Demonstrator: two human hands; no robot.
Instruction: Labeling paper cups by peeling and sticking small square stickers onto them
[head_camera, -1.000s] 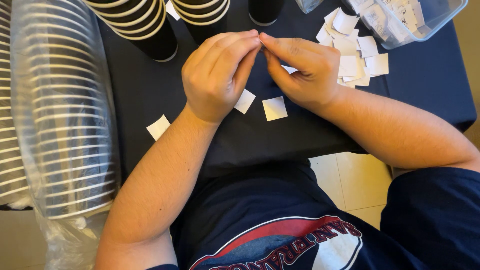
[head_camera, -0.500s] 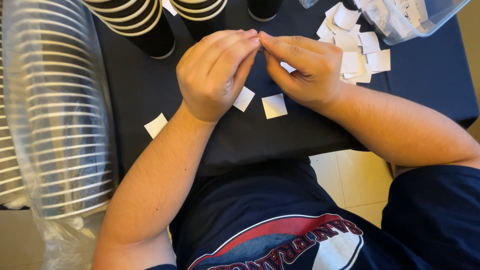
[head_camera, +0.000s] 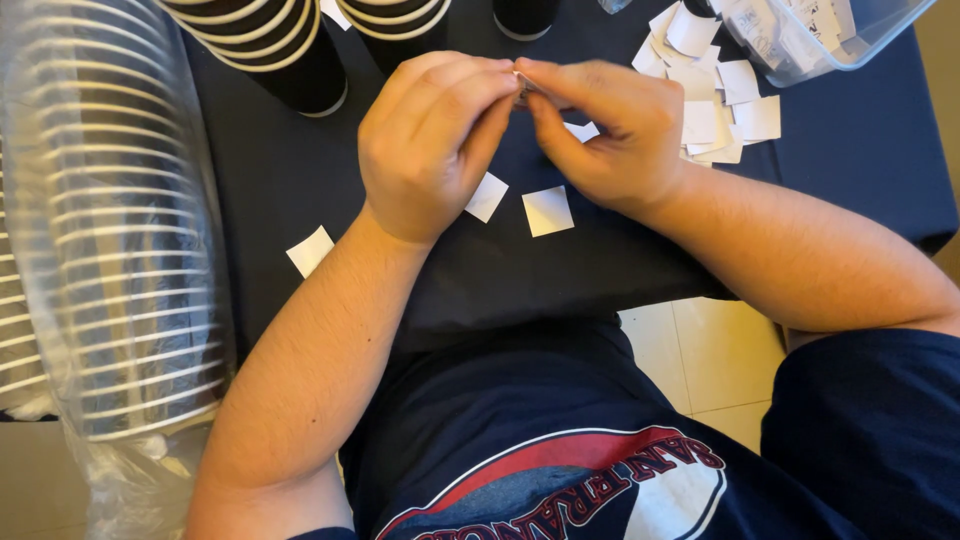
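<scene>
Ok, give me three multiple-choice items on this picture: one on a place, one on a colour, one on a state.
1. Where does the sleeve of stacked cups in clear plastic lie?
A. at the left edge of the table
B. inside the clear tub
C. on the floor tiles

2. What colour is the cloth on the table?
A. red
B. dark, near black
C. yellow

3. How do the left hand and right hand stand?
A. flat on the table, far apart
B. each gripping a cup
C. raised, fingertips meeting on a small piece

Answers:
1 A, the plastic-wrapped stack fills the left side of the view.
2 B, the cloth is dark under the white paper squares.
3 C, thumbs and forefingers of both hands come together at one point above the cloth; what they pinch is too small to tell.
</scene>
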